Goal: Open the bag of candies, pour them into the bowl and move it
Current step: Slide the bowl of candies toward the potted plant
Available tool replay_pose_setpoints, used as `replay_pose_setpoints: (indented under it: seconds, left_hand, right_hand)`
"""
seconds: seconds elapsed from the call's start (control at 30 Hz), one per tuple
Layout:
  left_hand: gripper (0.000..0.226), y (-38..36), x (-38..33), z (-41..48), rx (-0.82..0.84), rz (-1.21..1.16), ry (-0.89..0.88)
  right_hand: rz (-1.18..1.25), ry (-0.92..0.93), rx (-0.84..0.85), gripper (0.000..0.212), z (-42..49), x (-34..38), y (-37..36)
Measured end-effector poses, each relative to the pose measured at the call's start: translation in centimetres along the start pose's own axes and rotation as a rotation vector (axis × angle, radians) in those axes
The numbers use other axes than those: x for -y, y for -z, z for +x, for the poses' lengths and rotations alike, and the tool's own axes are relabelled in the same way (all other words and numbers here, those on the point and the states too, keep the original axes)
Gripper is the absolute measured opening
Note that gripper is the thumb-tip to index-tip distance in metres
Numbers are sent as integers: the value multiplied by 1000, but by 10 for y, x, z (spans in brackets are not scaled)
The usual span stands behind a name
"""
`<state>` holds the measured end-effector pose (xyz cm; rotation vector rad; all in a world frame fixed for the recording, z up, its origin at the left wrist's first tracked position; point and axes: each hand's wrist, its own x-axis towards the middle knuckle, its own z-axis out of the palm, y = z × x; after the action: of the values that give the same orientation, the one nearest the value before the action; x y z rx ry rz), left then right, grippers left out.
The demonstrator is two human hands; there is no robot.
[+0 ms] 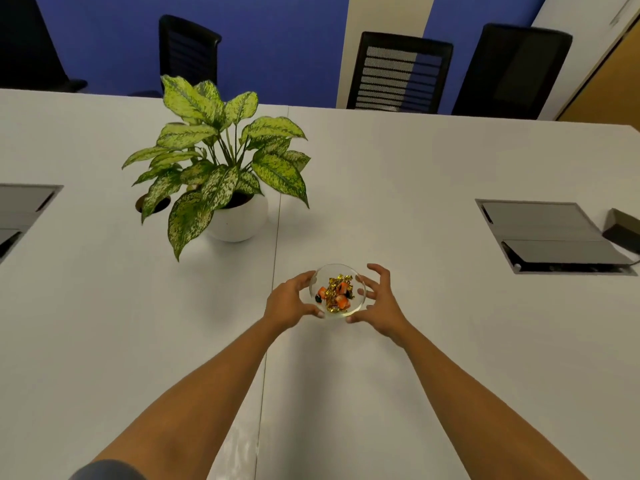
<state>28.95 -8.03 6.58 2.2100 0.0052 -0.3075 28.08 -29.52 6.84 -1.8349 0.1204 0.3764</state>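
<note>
A small clear glass bowl (pixel 360 301) stands on the white table (pixel 433 174), just right of the table's centre seam. It holds several candies (pixel 336 293) in gold and orange wrappers. My left hand (pixel 289 301) cups the bowl's left side, fingers on the far rim and thumb at the near rim. My right hand (pixel 382 303) is at its right side, thumb and middle fingertips against the glass, index finger lifted and splayed. A crumpled clear plastic bag (pixel 239 445) lies flat on the table between my forearms, near the front edge.
A potted plant (pixel 221 168) in a white pot stands behind and left of the bowl. Recessed cable boxes sit at the left edge (pixel 24 209) and at the right (pixel 550 237), with a dark box (pixel 623 230) beside the right one. Black chairs (pixel 398 74) line the far side.
</note>
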Motion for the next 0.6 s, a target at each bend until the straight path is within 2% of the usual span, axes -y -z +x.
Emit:
replay_pose_setpoints:
  seconds: [0.33,0.6]
  left_hand:
    - [98,2,3,176,23,-54,7]
    - [95,-4,32,232,-7,-111,-3]
  right_hand:
    - [35,17,10,118,170,11,37]
    - [8,19,65,118,232,2,36]
